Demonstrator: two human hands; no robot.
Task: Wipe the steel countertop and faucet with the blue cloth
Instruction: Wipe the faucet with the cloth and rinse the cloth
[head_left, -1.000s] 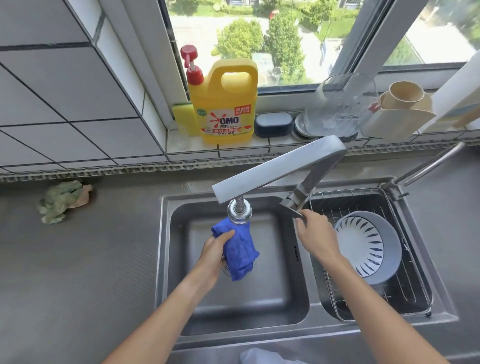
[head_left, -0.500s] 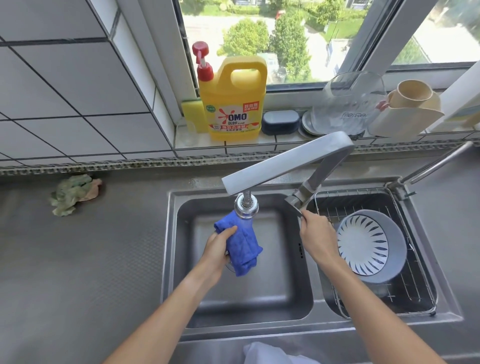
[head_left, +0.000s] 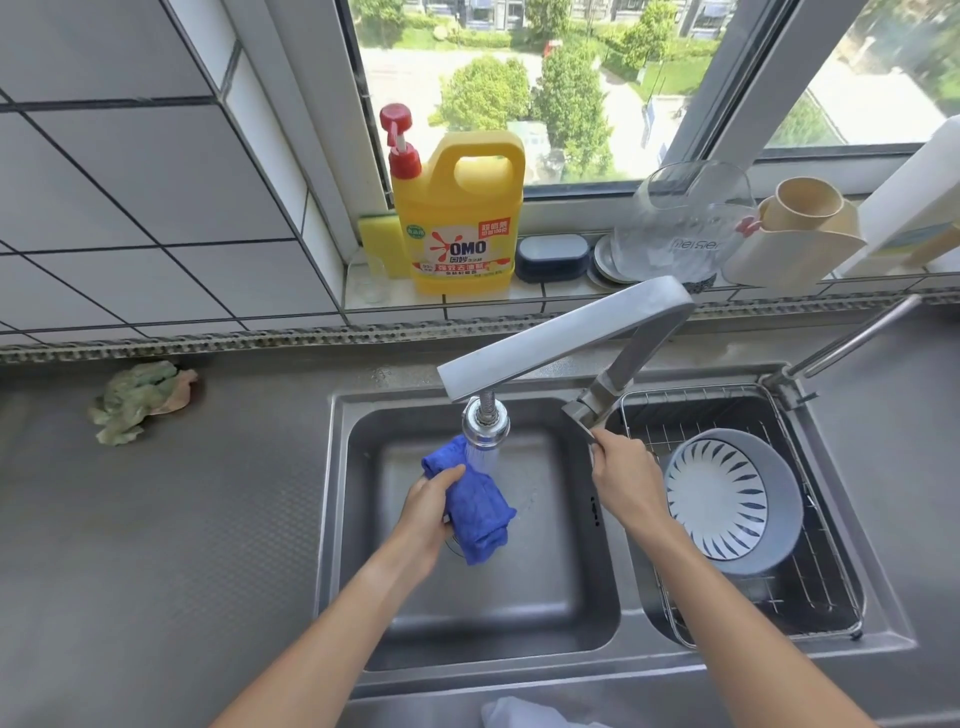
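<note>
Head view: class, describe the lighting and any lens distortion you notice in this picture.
Head view: strong daylight comes through the window, where the pavement outside looks washed out; the wide lens bows the tile lines and frame; the grey steel countertop shows only soft sheen; the left hand gripping the blue cloth and the right hand look sharp.

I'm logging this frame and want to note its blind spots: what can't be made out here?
- Head view: the drain of the left steel sink basin is hidden behind the blue cloth and the left hand that grips it.
- The right hand covers the end of the grey faucet lever, so its fingers' hold is unclear.
- A white object is cut off by the bottom edge.
- The small print on the yellow detergent jug is too small.
</note>
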